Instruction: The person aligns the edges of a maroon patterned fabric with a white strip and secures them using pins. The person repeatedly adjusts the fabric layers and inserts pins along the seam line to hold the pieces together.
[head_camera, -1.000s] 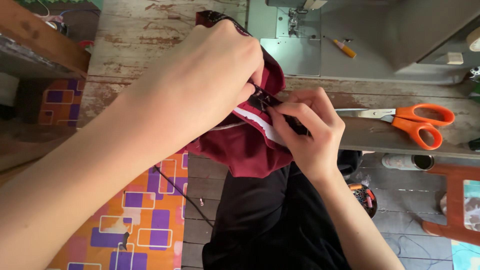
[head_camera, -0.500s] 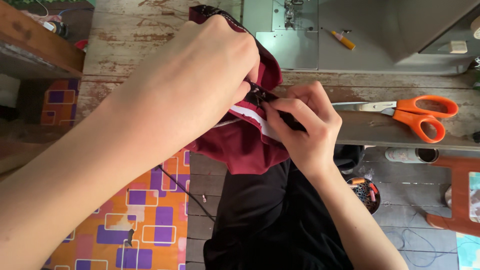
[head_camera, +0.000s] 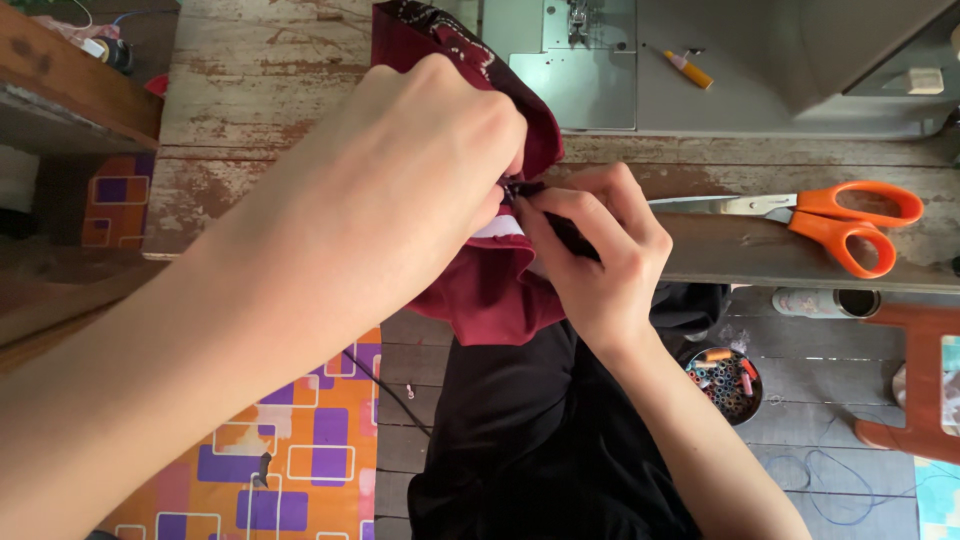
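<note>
Diagonally up-left: black tool, right hand.

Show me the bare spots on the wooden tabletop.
Free: worn wooden tabletop left of the maroon fabric, and the strip between fabric and orange-handled scissors. Crowded: the middle, where both hands, left and right, work the fabric; grey sewing machine bed behind.

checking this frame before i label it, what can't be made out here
Head view:
- The tip of the thin dark tool in the right hand: hidden by the left hand.
- The seam of the maroon fabric being worked: covered by both hands.
- The sewing machine: cut off by the top edge.
</note>
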